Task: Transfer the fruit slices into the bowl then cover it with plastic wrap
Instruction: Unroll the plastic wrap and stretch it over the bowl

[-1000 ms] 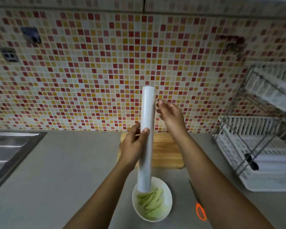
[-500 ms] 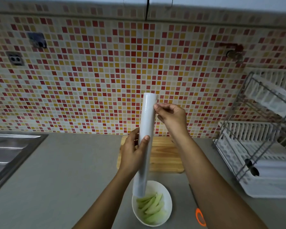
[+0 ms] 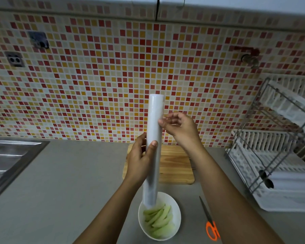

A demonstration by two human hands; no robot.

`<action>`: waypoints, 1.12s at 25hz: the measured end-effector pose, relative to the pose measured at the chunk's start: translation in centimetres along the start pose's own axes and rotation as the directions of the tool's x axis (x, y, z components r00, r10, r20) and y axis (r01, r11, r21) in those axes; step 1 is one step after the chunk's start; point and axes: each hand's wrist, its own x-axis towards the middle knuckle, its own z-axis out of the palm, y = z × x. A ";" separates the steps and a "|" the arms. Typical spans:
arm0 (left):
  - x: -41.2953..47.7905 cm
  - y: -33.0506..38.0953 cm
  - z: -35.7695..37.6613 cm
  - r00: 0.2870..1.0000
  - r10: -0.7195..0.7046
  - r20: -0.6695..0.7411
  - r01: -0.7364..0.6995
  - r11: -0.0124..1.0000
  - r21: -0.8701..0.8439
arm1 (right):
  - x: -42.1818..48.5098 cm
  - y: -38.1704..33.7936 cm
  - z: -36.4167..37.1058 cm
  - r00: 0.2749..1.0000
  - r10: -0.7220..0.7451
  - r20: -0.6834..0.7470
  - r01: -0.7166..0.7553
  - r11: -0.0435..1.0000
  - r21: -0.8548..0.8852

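A white bowl (image 3: 176,211) with several pale green fruit slices (image 3: 159,220) sits on the grey counter near me. Above it I hold a long white roll of plastic wrap (image 3: 154,131) almost upright; its lower end hangs just over the bowl's far rim. My left hand (image 3: 141,161) grips the roll at its middle. My right hand (image 3: 180,128) is at the roll's upper right side, thumb on the roll and fingertips pinched at the film's edge. A thin strip of clear film shows between the roll and those fingers.
An empty wooden cutting board (image 3: 174,166) lies behind the bowl. Orange-handled scissors (image 3: 209,224) lie to the bowl's right. A white dish rack (image 3: 275,155) fills the right side, a steel sink (image 3: 9,161) the left. The tiled wall stands behind.
The roll has tilted slightly and its lower end has come nearer the bowl. My right hand has slid down the roll's side and closed its fingertips on the film's edge.
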 end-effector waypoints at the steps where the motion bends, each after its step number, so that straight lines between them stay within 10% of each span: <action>1: 0.1 0.1 0.0 1.000 0.005 0.001 -0.005 1.000 0.006 | -0.1 0.1 0.0 1.000 -0.027 0.008 0.027 0.999 -0.031; 28: -0.5 0.6 -0.4 0.999 0.025 0.036 -0.026 0.999 0.024 | 1.0 -2.4 1.3 0.952 0.028 -0.305 0.061 0.959 0.278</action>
